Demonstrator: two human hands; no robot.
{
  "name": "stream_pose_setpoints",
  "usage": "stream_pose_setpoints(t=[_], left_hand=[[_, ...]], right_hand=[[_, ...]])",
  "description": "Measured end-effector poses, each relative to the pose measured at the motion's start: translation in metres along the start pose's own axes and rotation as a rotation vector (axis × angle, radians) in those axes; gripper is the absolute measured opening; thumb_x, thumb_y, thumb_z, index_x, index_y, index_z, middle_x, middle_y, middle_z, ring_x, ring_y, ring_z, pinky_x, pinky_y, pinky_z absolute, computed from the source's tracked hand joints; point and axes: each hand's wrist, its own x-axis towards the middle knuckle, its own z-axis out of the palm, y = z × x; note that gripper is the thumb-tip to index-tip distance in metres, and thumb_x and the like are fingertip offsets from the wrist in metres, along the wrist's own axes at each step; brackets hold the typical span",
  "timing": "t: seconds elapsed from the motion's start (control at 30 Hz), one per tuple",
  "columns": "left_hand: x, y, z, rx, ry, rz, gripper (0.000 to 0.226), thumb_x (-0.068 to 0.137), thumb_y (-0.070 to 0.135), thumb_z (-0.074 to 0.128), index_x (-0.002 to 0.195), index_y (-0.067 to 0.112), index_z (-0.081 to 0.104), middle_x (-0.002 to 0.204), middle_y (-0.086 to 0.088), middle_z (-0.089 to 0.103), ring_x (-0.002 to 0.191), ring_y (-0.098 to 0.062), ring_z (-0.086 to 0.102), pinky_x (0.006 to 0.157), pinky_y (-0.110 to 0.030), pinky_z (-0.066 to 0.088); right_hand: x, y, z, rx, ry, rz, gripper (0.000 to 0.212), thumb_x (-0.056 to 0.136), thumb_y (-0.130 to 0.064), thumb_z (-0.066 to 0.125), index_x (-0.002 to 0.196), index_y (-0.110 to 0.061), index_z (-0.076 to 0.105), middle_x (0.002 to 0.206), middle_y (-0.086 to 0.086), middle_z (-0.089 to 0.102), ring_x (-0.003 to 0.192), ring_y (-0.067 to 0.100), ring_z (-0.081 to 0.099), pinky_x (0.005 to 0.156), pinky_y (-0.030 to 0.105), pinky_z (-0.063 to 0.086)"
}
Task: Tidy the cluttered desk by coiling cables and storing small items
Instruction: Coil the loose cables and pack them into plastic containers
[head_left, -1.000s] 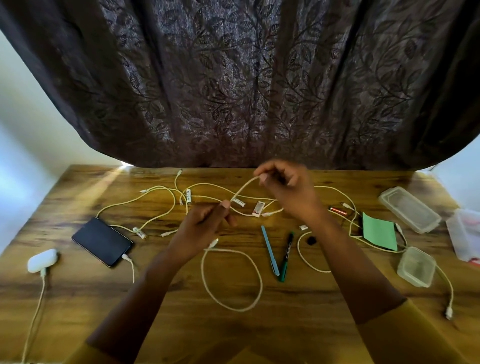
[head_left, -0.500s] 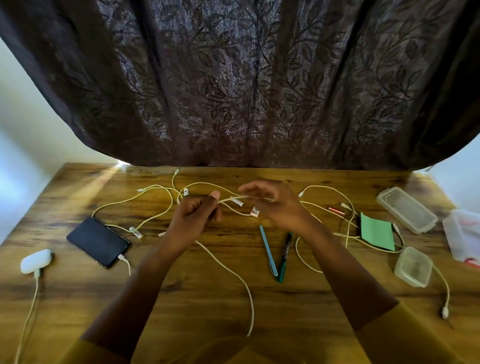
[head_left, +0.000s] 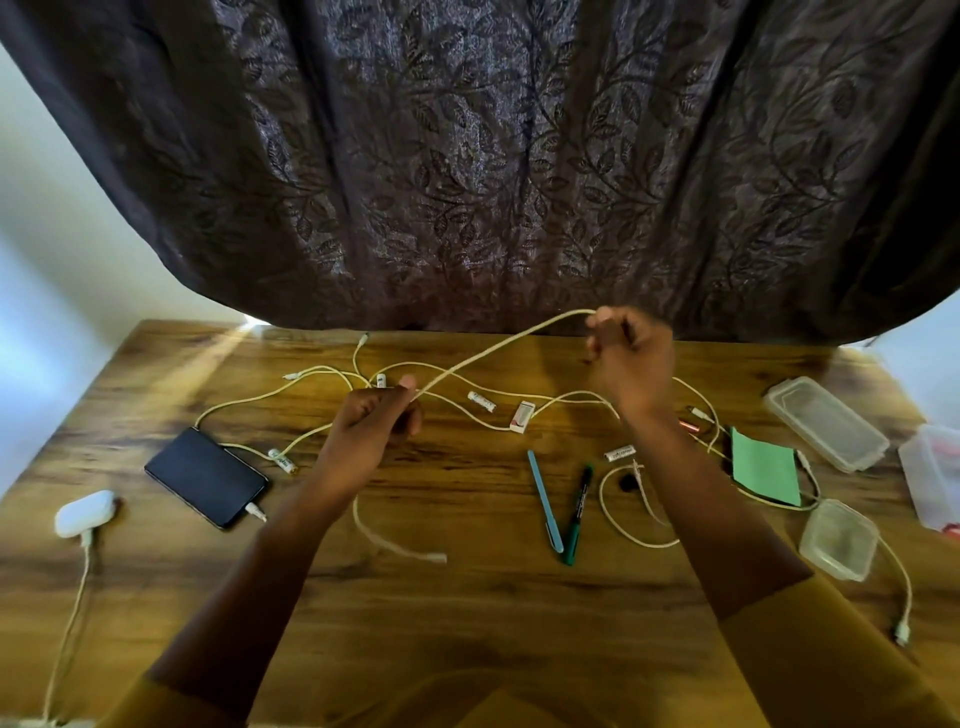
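Left hand (head_left: 371, 428): fingers curled tight, thumb pressing a white cable (head_left: 498, 349) against them, held above the wooden desk (head_left: 467, 613).
Right hand (head_left: 631, 364): raised near the back edge of the desk, fingertips pinching the same cable at its high end.
Cable in play: stretched taut on a slant between the two hands, low at the left hand, high at the right; below the left hand its loose tail (head_left: 395, 545) curves down onto the desk and ends in a plug.
Other cables: a tangle of white leads (head_left: 322, 371) sprawls over the back of the desk; another one loops (head_left: 618, 525) beside the right forearm.
Phone (head_left: 205, 477): black, flat on the left, with a white plug in its near end.
Earbud case (head_left: 84, 513): white, far left, its own cable trailing toward the near edge.
Pens: a blue pen (head_left: 545, 501) and a green marker (head_left: 576, 514) lie side by side, tips almost meeting, between the forearms.
Batteries: small white cells (head_left: 482, 401) scattered among the leads.
Green card (head_left: 763, 473): flat to the right of the right forearm, on top of a lead.
Containers: one long clear lidded box (head_left: 826, 423) and one small square tub (head_left: 839, 538) on the right; a third tub (head_left: 932, 475) is cut off at the edge.
Backdrop: dark leaf-patterned curtain (head_left: 478, 156) hanging behind the desk.
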Motion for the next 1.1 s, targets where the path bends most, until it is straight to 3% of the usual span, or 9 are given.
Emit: stream_pose_setpoints(t=[0.1, 0.17, 0.23, 0.3, 0.4, 0.53, 0.77, 0.97, 1.1], left_hand=[[-0.001, 0.000, 0.003, -0.026, -0.018, -0.022, 0.053, 0.106, 0.042, 0.046, 0.060, 0.019, 0.061, 0.055, 0.003, 0.039, 0.047, -0.011, 0.030, 0.047, -0.024, 0.021], [0.001, 0.002, 0.009, -0.001, -0.017, -0.025, 0.053, 0.107, 0.039, 0.046, 0.061, 0.015, 0.059, 0.053, 0.005, 0.042, 0.047, -0.010, 0.033, 0.048, -0.024, 0.023], [0.004, 0.005, 0.016, 0.039, -0.013, -0.013, 0.055, 0.108, 0.037, 0.046, 0.059, 0.017, 0.059, 0.053, 0.004, 0.045, 0.047, -0.009, 0.034, 0.047, -0.023, 0.024], [0.007, 0.006, 0.022, 0.029, -0.038, -0.008, 0.056, 0.108, 0.036, 0.046, 0.057, 0.019, 0.060, 0.054, -0.002, 0.042, 0.045, -0.011, 0.032, 0.046, -0.022, 0.022], [0.010, 0.007, 0.026, 0.007, -0.034, -0.024, 0.054, 0.110, 0.029, 0.046, 0.061, 0.011, 0.059, 0.058, -0.011, 0.039, 0.044, -0.012, 0.029, 0.044, -0.022, 0.020], [0.009, 0.006, 0.022, -0.021, -0.023, -0.039, 0.054, 0.110, 0.028, 0.046, 0.059, 0.013, 0.060, 0.051, -0.004, 0.036, 0.041, -0.008, 0.027, 0.042, -0.020, 0.020], [0.007, 0.006, 0.009, -0.103, -0.062, -0.079, 0.054, 0.105, 0.041, 0.047, 0.058, 0.020, 0.060, 0.052, 0.003, 0.029, 0.044, -0.010, 0.022, 0.046, -0.023, 0.017], [0.001, -0.003, -0.002, -0.208, -0.134, -0.103, 0.053, 0.104, 0.050, 0.051, 0.065, 0.014, 0.056, 0.053, 0.003, 0.026, 0.046, -0.012, 0.019, 0.049, -0.027, 0.016], [-0.002, -0.005, -0.004, -0.369, -0.261, -0.119, 0.045, 0.100, 0.047, 0.052, 0.070, 0.013, 0.054, 0.057, 0.002, 0.019, 0.048, -0.012, 0.015, 0.048, -0.028, 0.014]], right_hand=[[-0.005, 0.009, -0.006, -0.257, -0.038, 0.046, 0.016, 0.103, -0.019, 0.058, 0.107, -0.021, 0.073, 0.105, -0.001, 0.075, 0.098, 0.016, 0.069, 0.078, 0.029, 0.049], [-0.020, 0.008, 0.001, -0.366, -0.140, -0.078, 0.027, 0.099, -0.012, 0.060, 0.123, -0.022, 0.070, 0.118, -0.005, 0.071, 0.101, 0.010, 0.067, 0.081, 0.025, 0.048], [-0.037, 0.000, 0.013, -0.369, -0.237, -0.300, 0.033, 0.097, -0.017, 0.060, 0.128, -0.025, 0.067, 0.109, -0.011, 0.070, 0.084, 0.000, 0.062, 0.084, 0.036, 0.056], [-0.052, -0.006, 0.029, -0.333, -0.379, -0.499, 0.036, 0.096, -0.025, 0.056, 0.132, -0.027, 0.064, 0.111, -0.011, 0.072, 0.088, 0.001, 0.064, 0.092, 0.048, 0.055], [-0.065, -0.020, 0.048, -0.237, -0.560, -0.636, 0.031, 0.098, -0.021, 0.059, 0.128, -0.022, 0.067, 0.120, -0.006, 0.074, 0.111, 0.012, 0.067, 0.096, 0.044, 0.052], [-0.064, -0.027, 0.053, -0.285, -0.495, -0.704, 0.019, 0.102, -0.026, 0.057, 0.108, -0.018, 0.074, 0.099, -0.003, 0.074, 0.090, 0.013, 0.066, 0.077, 0.035, 0.053], [-0.037, -0.017, 0.038, -0.139, -0.225, -0.339, 0.014, 0.104, -0.021, 0.059, 0.106, -0.022, 0.073, 0.093, -0.013, 0.072, 0.082, 0.003, 0.067, 0.071, 0.026, 0.054], [-0.010, -0.001, 0.021, 0.004, -0.007, -0.053, 0.016, 0.106, -0.021, 0.055, 0.103, -0.019, 0.071, 0.087, -0.004, 0.073, 0.078, 0.015, 0.069, 0.077, 0.048, 0.061], [-0.001, 0.003, 0.016, 0.000, 0.040, -0.001, 0.015, 0.104, -0.023, 0.058, 0.096, -0.022, 0.071, 0.082, -0.004, 0.071, 0.076, 0.017, 0.068, 0.075, 0.045, 0.060]])
